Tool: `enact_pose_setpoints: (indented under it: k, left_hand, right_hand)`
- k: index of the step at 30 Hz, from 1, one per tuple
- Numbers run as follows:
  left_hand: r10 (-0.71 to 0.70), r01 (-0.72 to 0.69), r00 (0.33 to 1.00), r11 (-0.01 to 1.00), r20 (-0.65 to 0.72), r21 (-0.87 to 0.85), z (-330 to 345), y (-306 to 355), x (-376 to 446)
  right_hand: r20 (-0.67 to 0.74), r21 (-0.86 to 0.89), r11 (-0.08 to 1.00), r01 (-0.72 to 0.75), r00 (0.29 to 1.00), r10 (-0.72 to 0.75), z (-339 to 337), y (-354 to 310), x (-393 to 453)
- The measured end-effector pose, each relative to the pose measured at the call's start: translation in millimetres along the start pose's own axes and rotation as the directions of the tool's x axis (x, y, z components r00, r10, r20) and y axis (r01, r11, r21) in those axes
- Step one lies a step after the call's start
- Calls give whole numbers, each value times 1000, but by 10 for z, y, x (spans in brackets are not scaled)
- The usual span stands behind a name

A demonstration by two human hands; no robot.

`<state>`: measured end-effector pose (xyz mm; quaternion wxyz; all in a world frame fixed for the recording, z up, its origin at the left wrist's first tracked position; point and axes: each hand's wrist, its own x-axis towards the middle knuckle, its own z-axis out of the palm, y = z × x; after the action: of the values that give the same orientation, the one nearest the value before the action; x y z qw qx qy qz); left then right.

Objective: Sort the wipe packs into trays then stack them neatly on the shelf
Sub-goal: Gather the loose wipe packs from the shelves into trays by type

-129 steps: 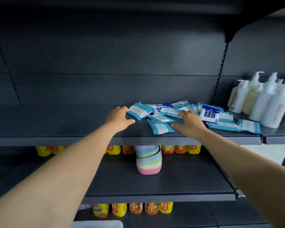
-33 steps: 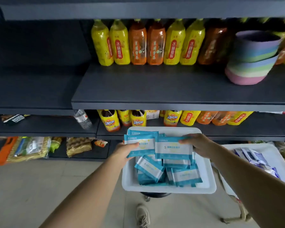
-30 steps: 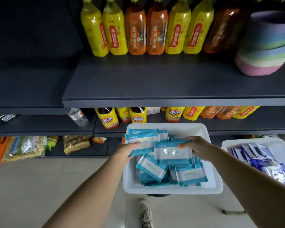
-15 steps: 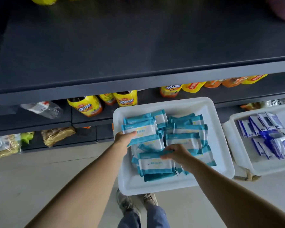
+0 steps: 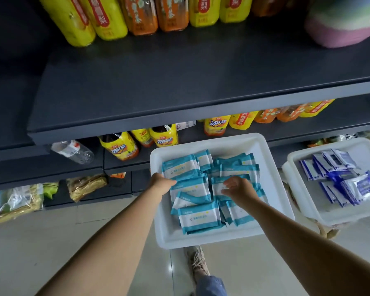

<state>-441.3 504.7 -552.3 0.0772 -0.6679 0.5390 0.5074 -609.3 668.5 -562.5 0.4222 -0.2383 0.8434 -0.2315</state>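
A white tray [image 5: 214, 139] in front of me holds several teal-and-white wipe packs [image 5: 199, 216] lying in a loose heap. My left hand [image 5: 161, 184] is at the tray's left side and grips the edge of a few teal packs [image 5: 181, 168], thumb on top. My right hand [image 5: 238, 189] hovers over the middle of the heap with fingers spread and relaxed, touching the packs and holding none. To the right, a second white tray [image 5: 308, 151] holds several blue-and-white wipe packs [image 5: 340, 178].
A dark shelf [image 5: 179, 82] juts out above the trays, with yellow and orange drink bottles [image 5: 137, 16] at its back and stacked pastel bowls [image 5: 346, 24] at the right. Lower shelves hold more bottles [image 5: 120, 146] and snack bags [image 5: 86, 184]. My shoe [image 5: 197, 261] stands on the tiled floor.
My right hand has let go of its teal pack, which now lies at the tray's front, and moved back over the heap. My left hand has lowered its packs toward the tray's left side.
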Motion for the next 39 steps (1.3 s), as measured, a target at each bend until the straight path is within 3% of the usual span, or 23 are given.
enact_pose_setpoints:
  k: [5, 11, 17, 28, 32, 39]
  left_hand:
    - [212, -203, 977, 950, -11, 235, -57, 185, -628]
    - [453, -422, 891, 787, 42, 449, -53, 358, -1717]
    - [692, -574, 718, 526, 77, 627, -82, 888, -2906]
    - [925, -721, 378, 276, 27, 636, 299, 2518, -4455]
    - [940, -748, 339, 283, -20, 600, 648, 3290, -4696]
    - [914, -760, 382, 397, -141, 514, 1222, 4406, -4681]
  right_hand:
    - [-51, -179, 970, 166, 983, -177, -433, -74, -440]
    - [-111, -442, 846, 299, 917, -382, -1211, -165, -1289]
    - [-240, -514, 778, 362, 810, -535, -2200, -365, -2176]
    - [-426, -605, 708, 363, 605, -673, -4287, -576, -2887]
    - [-463, -618, 692, 373, 539, -704, -5040, -576, -2770]
    - [-421, -635, 660, 401, 537, -731, -6149, -523, -2219]
